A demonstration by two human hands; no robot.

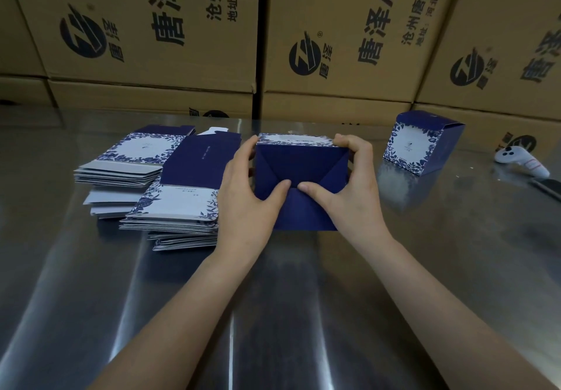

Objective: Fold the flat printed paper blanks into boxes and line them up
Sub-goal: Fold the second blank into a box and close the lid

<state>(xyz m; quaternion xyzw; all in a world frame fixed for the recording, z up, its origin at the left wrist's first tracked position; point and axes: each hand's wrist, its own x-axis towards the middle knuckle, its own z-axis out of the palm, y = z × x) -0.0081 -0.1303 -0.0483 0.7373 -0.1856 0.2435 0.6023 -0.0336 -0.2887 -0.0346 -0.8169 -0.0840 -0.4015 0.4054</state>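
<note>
- Left hand (247, 198) and right hand (344, 190) gripped the half-made box (300, 163), thumbs pressing its bottom flaps.
- Flat blanks (179, 198) lay left of the fingers (243, 154), a finished box (420, 143) right.
- Next, likely: lock flaps, line it up.

A half-folded box (300, 174) is held mid-table (273, 313), blank stacks (170, 189) left, a finished box (420, 143) right, cartons (334, 34) behind.

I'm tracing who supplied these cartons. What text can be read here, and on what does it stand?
"唐泽": large print on the left carton, also beside its round logo.
"唐泽AH", cut off: middle carton.
"沧州唐泽", then cut off: middle carton, smaller line.
"地址:河北", rest unclear: beside that line.
Finished box, flat blanks, box being folded: print too small to read.
</note>
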